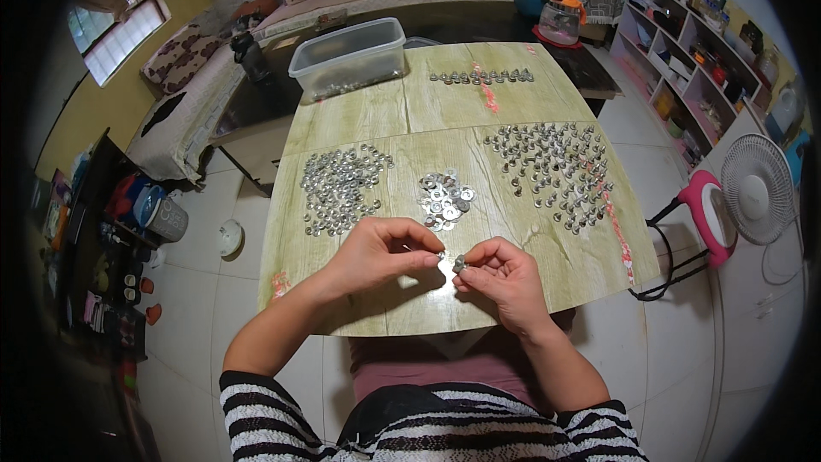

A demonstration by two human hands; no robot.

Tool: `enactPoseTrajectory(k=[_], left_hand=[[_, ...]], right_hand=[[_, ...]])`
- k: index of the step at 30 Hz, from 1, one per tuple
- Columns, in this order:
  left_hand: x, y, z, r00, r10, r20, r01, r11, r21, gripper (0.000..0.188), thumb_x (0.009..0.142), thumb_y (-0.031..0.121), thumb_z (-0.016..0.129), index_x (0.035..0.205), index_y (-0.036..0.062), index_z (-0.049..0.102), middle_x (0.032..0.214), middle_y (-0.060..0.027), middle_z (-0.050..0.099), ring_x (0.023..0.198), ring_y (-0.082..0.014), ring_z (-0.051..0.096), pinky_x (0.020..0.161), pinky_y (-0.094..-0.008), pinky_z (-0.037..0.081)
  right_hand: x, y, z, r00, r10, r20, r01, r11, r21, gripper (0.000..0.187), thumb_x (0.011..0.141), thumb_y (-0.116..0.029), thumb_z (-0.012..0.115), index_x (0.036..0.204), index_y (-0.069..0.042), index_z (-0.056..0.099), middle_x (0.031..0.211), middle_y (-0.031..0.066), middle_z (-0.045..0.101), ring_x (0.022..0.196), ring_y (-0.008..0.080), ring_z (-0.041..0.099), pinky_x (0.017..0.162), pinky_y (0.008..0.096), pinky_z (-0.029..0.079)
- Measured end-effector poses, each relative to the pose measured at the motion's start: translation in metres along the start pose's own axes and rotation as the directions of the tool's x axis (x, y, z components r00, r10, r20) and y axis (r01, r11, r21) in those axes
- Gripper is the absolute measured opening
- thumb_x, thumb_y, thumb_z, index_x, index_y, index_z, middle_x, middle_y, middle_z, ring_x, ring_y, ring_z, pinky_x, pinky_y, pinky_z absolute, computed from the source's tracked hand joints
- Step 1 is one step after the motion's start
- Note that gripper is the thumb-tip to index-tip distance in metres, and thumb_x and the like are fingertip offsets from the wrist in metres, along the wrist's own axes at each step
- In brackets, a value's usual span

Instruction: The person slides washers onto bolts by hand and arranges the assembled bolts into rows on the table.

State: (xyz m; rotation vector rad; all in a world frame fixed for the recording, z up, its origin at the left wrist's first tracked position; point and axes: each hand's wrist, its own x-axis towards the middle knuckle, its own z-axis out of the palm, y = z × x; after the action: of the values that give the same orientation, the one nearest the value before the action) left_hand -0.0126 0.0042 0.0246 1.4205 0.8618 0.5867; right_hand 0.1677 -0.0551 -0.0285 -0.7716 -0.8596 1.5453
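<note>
While the left fingers (410,228) pinch nearly closed on a tiny metal piece (440,255), probably a nut, the right fingers (493,248) grip a metal bolt (460,263) just beside it; both should handle as light, rigid and slippery, best held by their rims. Beyond the fingers, washers (449,213) lie on the glossy, wood-patterned worktop (402,312), with a white fan (754,192) well to the right.

Silver-grey nuts (340,184), washers (446,198) and bolts (554,169); pale green, wood-grained tabletop (410,144) with coral-red patches (491,101); black-and-white striped sleeves (263,411).
</note>
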Motion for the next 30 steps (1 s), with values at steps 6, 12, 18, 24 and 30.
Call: enactPoseTrajectory(k=[6,12,18,24,30], left_hand=[[0.007,-0.014,0.008,0.994,0.057,0.093,-0.051,0.997,-0.059,0.016,0.075,0.005,0.061,0.089,-0.0013,0.058,0.079,-0.0041,0.059,0.073,-0.0088,0.056,0.065,-0.0204,0.045],[0.009,-0.016,0.008,0.991,0.088,0.105,-0.085,0.996,-0.036,0.015,0.075,0.005,0.061,0.088,-0.0016,0.058,0.079,-0.0046,0.060,0.073,-0.0089,0.056,0.065,-0.0205,0.046],[0.013,-0.023,0.008,0.918,0.387,0.085,-0.396,0.904,0.162,0.012,0.071,0.002,0.063,0.082,-0.0007,0.061,0.076,-0.0063,0.060,0.071,-0.0112,0.057,0.062,-0.0215,0.046],[0.011,-0.023,0.009,0.870,0.485,0.084,-0.489,0.832,0.263,0.012,0.069,0.000,0.063,0.081,0.0000,0.062,0.077,-0.0077,0.060,0.071,-0.0133,0.057,0.062,-0.0223,0.046],[0.007,-0.025,0.015,0.918,0.394,0.031,-0.395,0.917,0.045,0.012,0.072,-0.002,0.060,0.083,-0.0025,0.059,0.086,-0.0078,0.056,0.078,-0.0133,0.056,0.067,-0.0225,0.047]], right_hand=[[-0.001,0.002,-0.002,0.999,-0.017,0.043,0.017,1.000,-0.013,0.014,0.077,0.000,0.056,0.089,0.003,0.049,0.080,0.0082,0.056,0.070,0.0106,0.058,0.062,0.0186,0.049],[0.000,0.003,-0.001,0.999,-0.030,0.024,0.031,0.999,-0.029,0.013,0.078,-0.001,0.055,0.090,0.004,0.049,0.080,0.0083,0.056,0.070,0.0101,0.058,0.062,0.0184,0.049],[-0.001,0.002,-0.001,1.000,-0.029,0.010,0.029,0.999,-0.038,0.013,0.079,-0.002,0.054,0.090,0.003,0.049,0.081,0.0088,0.057,0.070,0.0107,0.058,0.062,0.0189,0.049],[-0.001,0.002,-0.001,1.000,-0.002,0.002,0.002,0.999,-0.041,0.013,0.080,-0.003,0.053,0.090,0.004,0.050,0.079,0.0094,0.057,0.069,0.0113,0.058,0.060,0.0197,0.049],[0.000,0.003,0.000,1.000,-0.021,-0.012,0.021,0.999,-0.034,0.013,0.079,-0.002,0.053,0.090,0.004,0.049,0.080,0.0098,0.057,0.070,0.0121,0.058,0.062,0.0200,0.049]])
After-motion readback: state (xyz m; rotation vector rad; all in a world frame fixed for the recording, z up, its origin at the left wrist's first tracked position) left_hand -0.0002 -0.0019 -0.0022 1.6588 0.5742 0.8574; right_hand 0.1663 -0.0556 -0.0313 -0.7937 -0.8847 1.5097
